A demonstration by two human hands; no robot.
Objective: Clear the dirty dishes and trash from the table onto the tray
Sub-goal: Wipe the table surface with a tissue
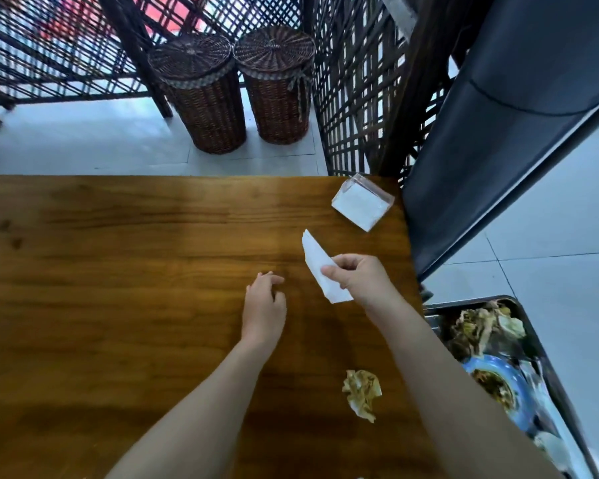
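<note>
My right hand (358,276) pinches a clean white folded napkin (317,259) above the right part of the wooden table (118,288). Just to its left, my left hand (264,305) hovers over the table with fingers loosely curled and nothing in it. A crumpled, stained napkin (362,394) lies on the table near the front, between my forearms. Off the table's right edge stands a dark tray (529,323) holding crumpled dirty napkins (481,328), a blue plate with food scraps (498,388) and other items partly hidden by my right arm.
A clear napkin holder (362,203) with white napkins sits at the table's far right corner. Two lidded wicker baskets (236,88) stand on the floor beyond the table before a dark lattice screen (363,98). A dark padded bench (498,133) runs along the right.
</note>
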